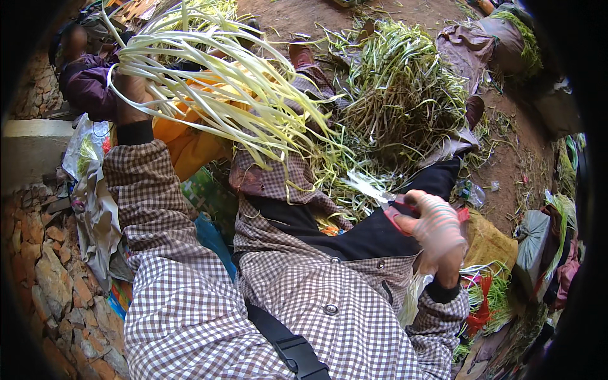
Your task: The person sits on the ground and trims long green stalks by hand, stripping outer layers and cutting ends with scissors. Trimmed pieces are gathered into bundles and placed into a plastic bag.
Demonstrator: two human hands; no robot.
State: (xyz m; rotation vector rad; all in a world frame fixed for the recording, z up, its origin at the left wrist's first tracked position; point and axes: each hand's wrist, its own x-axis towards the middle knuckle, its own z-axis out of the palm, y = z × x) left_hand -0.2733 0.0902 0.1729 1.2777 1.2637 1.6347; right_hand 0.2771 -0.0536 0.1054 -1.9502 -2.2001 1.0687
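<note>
My left hand (135,92) is raised at the upper left, closed around a loose bunch of long pale yellow-green stems (223,80). Their tips fan out to the right and droop over the checked cloth on my lap. On the other side, my right hand (434,221) grips a pair of scissors (394,213) with red handles. Its blades point up and left, well apart from the bunch. Both the hand and the blades are motion-blurred. Beyond the scissors lies a heap of green stems with brown, root-like strands (403,90).
Cut green scraps (327,166) litter the ground and cloth before me. An orange cloth (190,147) hangs below the bunch. At the upper left is a person's purple sleeve (90,90). Rough stones (57,275) border the left; a yellow sack (489,237) and a plastic bottle (471,192) lie right.
</note>
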